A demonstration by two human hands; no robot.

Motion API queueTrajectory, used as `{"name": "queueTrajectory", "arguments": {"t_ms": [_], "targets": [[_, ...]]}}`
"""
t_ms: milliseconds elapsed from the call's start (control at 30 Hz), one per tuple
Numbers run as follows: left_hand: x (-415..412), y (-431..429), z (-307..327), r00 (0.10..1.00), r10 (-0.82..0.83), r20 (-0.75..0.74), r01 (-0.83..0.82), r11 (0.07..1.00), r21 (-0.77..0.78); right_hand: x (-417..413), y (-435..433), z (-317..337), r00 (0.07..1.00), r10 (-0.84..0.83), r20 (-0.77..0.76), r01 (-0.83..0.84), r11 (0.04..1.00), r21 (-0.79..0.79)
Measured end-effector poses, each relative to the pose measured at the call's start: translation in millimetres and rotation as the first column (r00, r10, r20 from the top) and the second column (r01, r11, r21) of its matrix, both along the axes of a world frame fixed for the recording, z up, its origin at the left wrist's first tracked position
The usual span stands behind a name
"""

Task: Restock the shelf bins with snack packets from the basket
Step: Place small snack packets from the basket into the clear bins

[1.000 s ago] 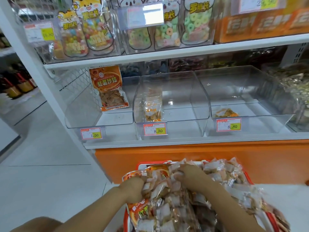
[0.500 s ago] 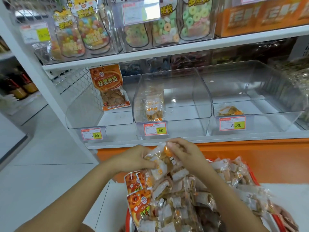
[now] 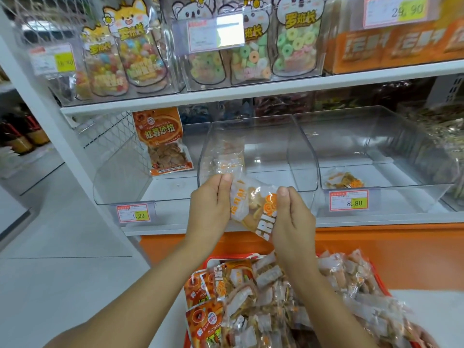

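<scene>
Both hands, left hand [image 3: 209,200] and right hand [image 3: 292,217], pinch a snack packet [image 3: 253,208], now lifted from the red basket [image 3: 376,275] toward the middle bin [image 3: 298,151].

Clear packet [image 3: 253,209], orange-white print; red basket [image 3: 379,280]; yellow-red price tags [image 3: 349,200].

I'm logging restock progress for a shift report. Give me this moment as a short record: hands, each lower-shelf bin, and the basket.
held item: snack packet, clear with orange print
left hand: grips the packet's left edge
right hand: grips its right edge
position: in front of the middle bin, above the basket
left bin: one orange packet, upright
middle bin: one clear packet
right bin: a few small packets
basket: piled with packets
</scene>
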State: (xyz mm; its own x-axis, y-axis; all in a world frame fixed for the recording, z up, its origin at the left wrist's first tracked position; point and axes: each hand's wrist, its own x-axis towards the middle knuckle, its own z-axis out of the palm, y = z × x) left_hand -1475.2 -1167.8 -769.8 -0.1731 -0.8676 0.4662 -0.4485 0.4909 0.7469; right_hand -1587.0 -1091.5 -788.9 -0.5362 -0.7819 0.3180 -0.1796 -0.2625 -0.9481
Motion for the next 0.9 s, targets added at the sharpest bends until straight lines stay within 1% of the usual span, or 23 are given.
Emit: {"name": "queueTrajectory", "arguments": {"t_ms": [67,100,167,200,233,267,333,367,400,433,500,533,567,600,633,667,733,767,800,833,900], "targets": [[-2.9,-4.1,6.0,1.0,0.0,0.011,0.001,0.996,-0.094,0.2,-2.2,5.7,0.996,0.003,0.084,-0.002,1.0,-0.006],[-3.9,-6.9,9.3,1.0,-0.01,0.004,0.01,0.993,-0.115,-0.9,-4.6,7.7,0.991,0.023,0.133,-0.022,1.0,-0.014],[-2.4,-16.6,17.9,0.998,-0.045,-0.053,0.041,0.996,-0.078,-5.4,-10.4,14.0,0.98,0.068,0.185,-0.066,0.998,-0.014],[0.3,-22.9,23.8,0.993,-0.072,-0.092,0.069,0.997,-0.04,-8.7,-14.0,18.2,0.98,0.094,0.176,-0.096,0.995,0.004],[5.2,-29.1,30.6,0.989,-0.096,-0.113,0.094,0.995,-0.029,-13.4,-19.5,21.7,0.984,0.123,0.13,-0.128,0.991,0.027],[11.7,-35.3,36.8,0.988,-0.117,-0.099,0.112,0.992,-0.058,-17.8,-25.3,27.1,0.986,0.149,0.069,-0.152,0.987,0.045],[25.5,-46.3,46.2,0.99,-0.137,0.011,0.137,0.975,-0.176,-26.6,-39.1,42.1,0.974,0.214,-0.072,-0.21,0.976,0.059],[29.9,-50.0,49.3,0.988,-0.135,0.071,0.148,0.963,-0.226,-30.6,-47.3,49.6,0.95,0.266,-0.161,-0.257,0.964,0.074],[32.8,-53.3,51.0,0.985,-0.131,0.108,0.155,0.952,-0.265,-31.9,-55.5,59.5,0.902,0.348,-0.257,-0.323,0.937,0.137],[33.9,-55.4,53.0,0.985,-0.127,0.12,0.158,0.941,-0.298,-31.0,-64.2,69.9,0.826,0.424,-0.37,-0.358,0.903,0.236],[34.7,-60.3,54.1,0.991,-0.114,0.077,0.132,0.941,-0.313,-27.0,-80.0,88.3,0.661,0.538,-0.523,-0.351,0.838,0.419],[36.4,-64.3,52.3,0.994,-0.11,0.027,0.113,0.952,-0.284,-27.4,-88.2,95.7,0.622,0.571,-0.536,-0.342,0.814,0.47],[38.2,-67.4,50.8,0.995,-0.1,-0.029,0.09,0.967,-0.239,-29.3,-95.7,102.5,0.609,0.593,-0.526,-0.351,0.797,0.493],[40.3,-72.0,48.2,0.995,-0.068,-0.072,0.054,0.981,-0.185,-32.6,-103.1,108.1,0.622,0.598,-0.506,-0.363,0.792,0.49],[42.8,-77.1,44.6,0.997,-0.021,-0.075,0.012,0.993,-0.12,-36.9,-110.4,111.9,0.655,0.581,-0.483,-0.361,0.802,0.475],[45.8,-82.6,39.6,0.999,0.036,-0.024,-0.037,0.998,-0.043,-42.6,-118.4,113.2,0.702,0.542,-0.463,-0.335,0.824,0.457],[51.3,-91.2,24.9,0.976,0.133,0.171,-0.154,0.981,0.117,-54.5,-136.9,107.0,0.792,0.443,-0.42,-0.253,0.864,0.435],[53.3,-93.3,16.6,0.965,0.126,0.23,-0.171,0.967,0.188,-59.6,-146.6,99.0,0.823,0.413,-0.39,-0.218,0.864,0.454],[54.8,-94.1,8.8,0.965,0.089,0.246,-0.152,0.956,0.25,-62.9,-155.4,89.4,0.838,0.397,-0.373,-0.187,0.853,0.487],[55.8,-93.2,3.1,0.968,0.047,0.246,-0.117,0.953,0.279,-64.9,-163.2,77.1,0.839,0.397,-0.373,-0.152,0.828,0.54],[56.0,-91.2,-1.5,0.963,-0.014,0.269,-0.059,0.964,0.261,-64.2,-171.6,53.7,0.816,0.435,-0.38,-0.093,0.748,0.657]]}}
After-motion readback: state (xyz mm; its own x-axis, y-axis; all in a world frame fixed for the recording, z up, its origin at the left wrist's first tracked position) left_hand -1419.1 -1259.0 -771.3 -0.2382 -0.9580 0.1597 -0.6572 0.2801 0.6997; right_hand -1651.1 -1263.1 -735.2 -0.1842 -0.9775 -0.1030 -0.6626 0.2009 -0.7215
